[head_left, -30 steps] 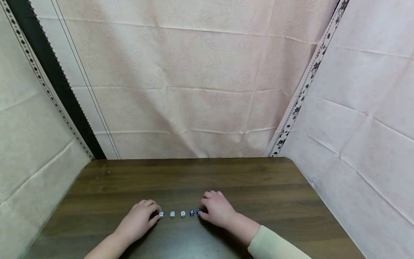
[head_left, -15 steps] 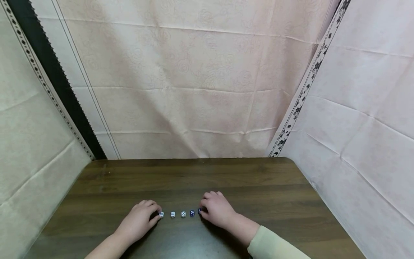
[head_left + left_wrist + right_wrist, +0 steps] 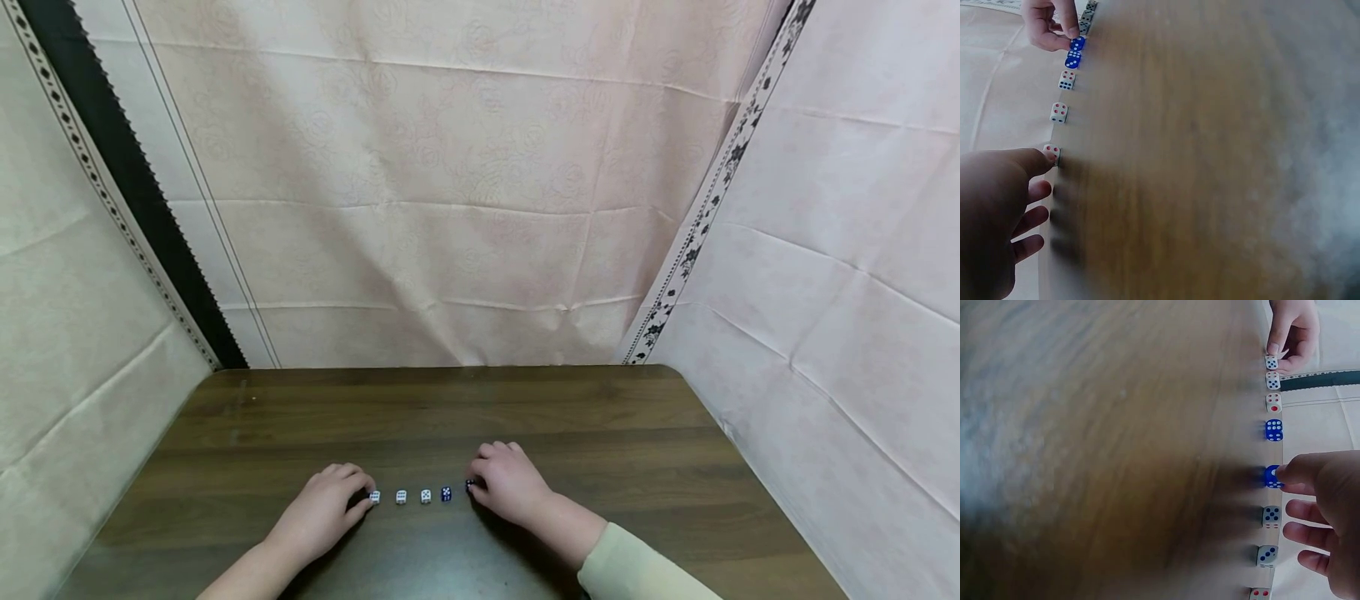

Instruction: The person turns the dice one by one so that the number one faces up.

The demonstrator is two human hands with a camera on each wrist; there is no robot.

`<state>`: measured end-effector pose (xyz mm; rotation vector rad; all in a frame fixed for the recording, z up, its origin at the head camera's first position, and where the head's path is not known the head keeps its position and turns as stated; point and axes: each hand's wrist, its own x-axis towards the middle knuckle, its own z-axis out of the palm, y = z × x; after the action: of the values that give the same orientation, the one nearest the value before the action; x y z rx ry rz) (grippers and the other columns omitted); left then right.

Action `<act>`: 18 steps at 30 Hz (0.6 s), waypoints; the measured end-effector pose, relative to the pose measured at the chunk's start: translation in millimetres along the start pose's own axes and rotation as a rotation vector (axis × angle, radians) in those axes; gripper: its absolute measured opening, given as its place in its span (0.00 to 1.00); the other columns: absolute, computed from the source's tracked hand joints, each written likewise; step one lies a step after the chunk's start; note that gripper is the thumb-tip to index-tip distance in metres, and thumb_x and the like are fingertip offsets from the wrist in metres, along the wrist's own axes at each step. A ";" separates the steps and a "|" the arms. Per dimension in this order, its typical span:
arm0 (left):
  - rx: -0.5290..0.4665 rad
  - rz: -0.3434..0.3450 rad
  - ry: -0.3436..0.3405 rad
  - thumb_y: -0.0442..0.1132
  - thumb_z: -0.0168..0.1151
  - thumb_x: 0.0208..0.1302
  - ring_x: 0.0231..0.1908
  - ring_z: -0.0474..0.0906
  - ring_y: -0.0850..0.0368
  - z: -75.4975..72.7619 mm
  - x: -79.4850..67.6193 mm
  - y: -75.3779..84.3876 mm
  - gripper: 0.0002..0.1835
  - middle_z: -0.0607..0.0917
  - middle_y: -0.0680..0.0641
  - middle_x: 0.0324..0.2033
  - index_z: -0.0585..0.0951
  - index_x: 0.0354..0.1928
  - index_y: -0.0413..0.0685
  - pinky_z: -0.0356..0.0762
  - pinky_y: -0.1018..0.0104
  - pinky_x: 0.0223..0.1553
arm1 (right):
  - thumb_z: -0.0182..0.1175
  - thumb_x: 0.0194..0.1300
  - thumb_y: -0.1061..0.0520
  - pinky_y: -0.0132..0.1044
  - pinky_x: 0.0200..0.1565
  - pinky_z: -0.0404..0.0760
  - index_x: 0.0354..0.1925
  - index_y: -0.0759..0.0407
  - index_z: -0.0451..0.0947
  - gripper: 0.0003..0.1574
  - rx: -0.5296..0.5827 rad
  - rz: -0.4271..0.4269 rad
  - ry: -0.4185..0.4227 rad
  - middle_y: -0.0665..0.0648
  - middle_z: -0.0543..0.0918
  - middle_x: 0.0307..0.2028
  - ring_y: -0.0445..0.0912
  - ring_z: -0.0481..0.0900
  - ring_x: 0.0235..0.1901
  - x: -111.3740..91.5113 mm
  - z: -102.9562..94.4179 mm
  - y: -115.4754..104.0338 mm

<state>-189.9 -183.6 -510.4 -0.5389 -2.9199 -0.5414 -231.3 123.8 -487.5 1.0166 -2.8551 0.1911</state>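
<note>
My left hand (image 3: pixel 327 507) pinches a white die (image 3: pixel 1052 154) at the left end of a row, its thumb against the near face. Two more white dice follow to the right, one (image 3: pixel 401 497) and another (image 3: pixel 425 496), with small gaps between them. Beyond these stands a blue die with white pips (image 3: pixel 1274 430). With thumb and fingertips, my right hand (image 3: pixel 510 485) holds a second blue die (image 3: pixel 1272 477), mostly covered in the head view. In the right wrist view, several white dice continue past that hand, including one with blue pips (image 3: pixel 1271 517); the head view hides them behind it.
The dice row runs across a brown wood-grain table (image 3: pixel 450 417). Pale patterned cloth (image 3: pixel 450 208) hangs behind the table's far edge, and more white cloth (image 3: pixel 840 250) rises along the right side.
My right hand has shifted slightly right with its blue die, widening the gap to the other blue die. My left hand has stayed almost in place on its white die.
</note>
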 end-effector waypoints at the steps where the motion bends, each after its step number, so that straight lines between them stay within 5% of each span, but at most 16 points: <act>1: -0.001 -0.001 0.000 0.47 0.70 0.62 0.49 0.77 0.55 0.0 -0.1 0.1 0.05 0.81 0.61 0.42 0.83 0.37 0.63 0.74 0.47 0.53 | 0.67 0.65 0.48 0.40 0.44 0.73 0.35 0.43 0.85 0.03 0.000 0.000 0.000 0.42 0.77 0.35 0.40 0.74 0.37 0.0 -0.4 0.0; 18: -0.003 0.005 0.004 0.47 0.71 0.62 0.49 0.77 0.55 -0.9 -0.7 -0.2 0.05 0.81 0.60 0.41 0.83 0.36 0.63 0.74 0.47 0.54 | 0.66 0.65 0.50 0.39 0.42 0.72 0.33 0.43 0.85 0.03 -0.035 -0.011 0.002 0.41 0.76 0.33 0.40 0.73 0.36 -0.1 -0.3 -0.7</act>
<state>-189.3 -184.4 -509.7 -0.5446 -2.9138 -0.5450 -230.8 123.4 -487.1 1.0252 -2.8401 0.1404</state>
